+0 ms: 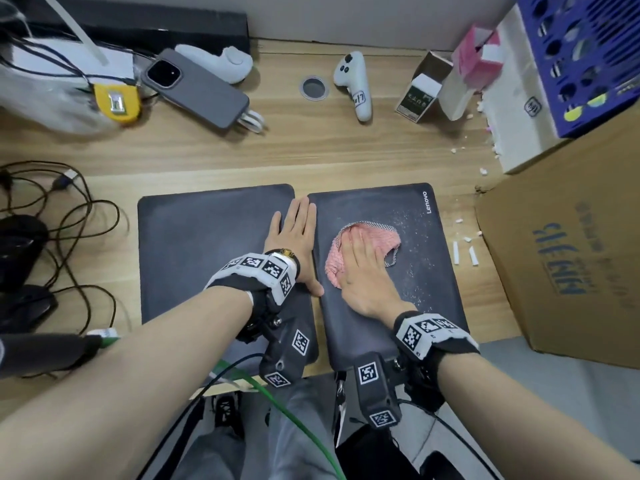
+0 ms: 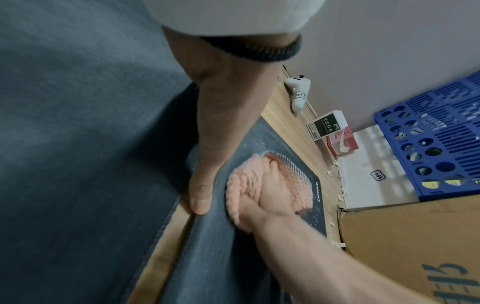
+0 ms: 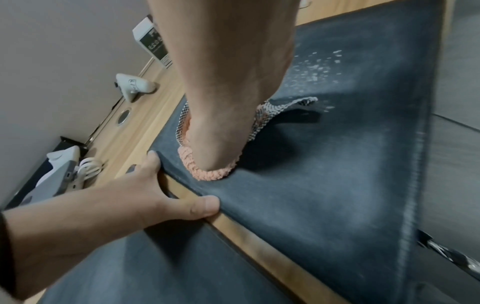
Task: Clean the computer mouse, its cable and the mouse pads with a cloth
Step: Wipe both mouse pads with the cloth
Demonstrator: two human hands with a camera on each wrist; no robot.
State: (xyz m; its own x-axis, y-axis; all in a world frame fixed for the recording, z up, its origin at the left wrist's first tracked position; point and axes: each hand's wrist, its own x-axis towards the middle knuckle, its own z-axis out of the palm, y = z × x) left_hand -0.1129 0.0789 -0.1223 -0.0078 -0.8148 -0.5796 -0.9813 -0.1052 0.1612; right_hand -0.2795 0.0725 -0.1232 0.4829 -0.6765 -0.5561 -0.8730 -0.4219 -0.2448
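Two dark mouse pads lie side by side on the wooden desk: a left pad (image 1: 207,254) and a right pad (image 1: 426,306) printed Lenovo. My right hand (image 1: 360,261) lies flat on a pink cloth (image 1: 381,240) and presses it onto the right pad, which shows white dust specks (image 1: 412,244). My left hand (image 1: 294,233) lies flat across the gap between the pads, its thumb (image 2: 200,195) against the right pad's left edge (image 3: 182,176). A black mouse (image 1: 20,244) and its tangled cable (image 1: 86,220) sit at the far left.
At the back lie a grey phone (image 1: 197,88), a white controller (image 1: 356,88) and a small carton (image 1: 419,98). A cardboard box (image 1: 571,271) and a blue crate (image 1: 588,57) crowd the right side. White crumbs (image 1: 464,252) lie beside the right pad.
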